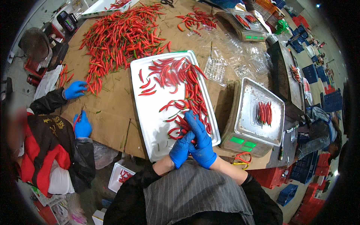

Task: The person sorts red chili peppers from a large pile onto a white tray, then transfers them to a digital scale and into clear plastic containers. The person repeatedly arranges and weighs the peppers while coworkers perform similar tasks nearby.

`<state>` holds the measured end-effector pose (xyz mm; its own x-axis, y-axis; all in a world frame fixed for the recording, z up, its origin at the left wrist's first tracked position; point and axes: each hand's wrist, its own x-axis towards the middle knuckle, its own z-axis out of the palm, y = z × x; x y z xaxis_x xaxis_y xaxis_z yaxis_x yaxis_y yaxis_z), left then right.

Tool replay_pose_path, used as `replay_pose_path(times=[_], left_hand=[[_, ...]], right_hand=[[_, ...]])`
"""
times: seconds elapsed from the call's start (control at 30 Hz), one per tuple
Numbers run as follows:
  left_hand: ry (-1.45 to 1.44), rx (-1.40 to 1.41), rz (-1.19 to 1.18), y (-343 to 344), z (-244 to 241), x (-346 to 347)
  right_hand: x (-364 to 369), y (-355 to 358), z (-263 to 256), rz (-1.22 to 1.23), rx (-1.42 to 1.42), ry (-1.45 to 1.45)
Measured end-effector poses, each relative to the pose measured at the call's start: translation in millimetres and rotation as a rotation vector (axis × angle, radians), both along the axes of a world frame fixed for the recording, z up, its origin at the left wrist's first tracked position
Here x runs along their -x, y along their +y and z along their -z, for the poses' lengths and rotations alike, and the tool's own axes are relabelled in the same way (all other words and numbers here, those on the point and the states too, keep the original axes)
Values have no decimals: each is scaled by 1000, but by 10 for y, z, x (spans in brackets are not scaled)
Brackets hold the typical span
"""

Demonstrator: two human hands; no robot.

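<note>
Both my hands wear blue gloves and meet above the near right part of a white plastic tray. My left hand lies against my right hand, whose fingers stretch forward and to the left. Red chillies lie right at the fingertips, and a bit of red shows between the hands. Whether either hand grips a chilli is hidden. More red chillies fill the tray's right side and far end, with a few loose ones towards the left.
Right of the tray, a weighing scale carries a clear punnet of red chillies. Orange-handled scissors lie below it. Clear plastic punnets and a large chilli heap lie farther back. At left, a co-worker's gloved hands handle chillies.
</note>
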<state>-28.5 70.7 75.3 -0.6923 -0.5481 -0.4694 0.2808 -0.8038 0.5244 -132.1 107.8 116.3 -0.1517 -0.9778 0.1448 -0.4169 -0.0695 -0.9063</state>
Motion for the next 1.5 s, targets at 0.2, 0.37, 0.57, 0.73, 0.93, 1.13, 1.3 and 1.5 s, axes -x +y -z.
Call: replay_pose_path(times=[0.2, 0.37, 0.57, 0.73, 0.93, 1.13, 1.3, 1.5], left_hand=[[-96, 215, 71, -52, 95, -14], [-3, 290, 209, -90, 197, -96], [-45, 168, 265, -222, -62, 95], [-39, 351, 92, -122, 130, 183], [127, 98, 227, -165, -89, 108], [64, 143, 182, -106, 177, 111], [-94, 187, 45, -234, 3, 117], [-119, 140, -100, -372, 86, -24]], right_hand=[[80, -82, -89, -70, 6, 35], [8, 5, -117, 19, -64, 34], [247, 35, -205, -38, -167, -223], [177, 162, -237, 72, -67, -148], [308, 147, -79, -10, 52, -488], [310, 202, 16, 181, 38, -601], [963, 381, -29, 610, 152, -174], [2095, 535, -280, 881, 241, 74]])
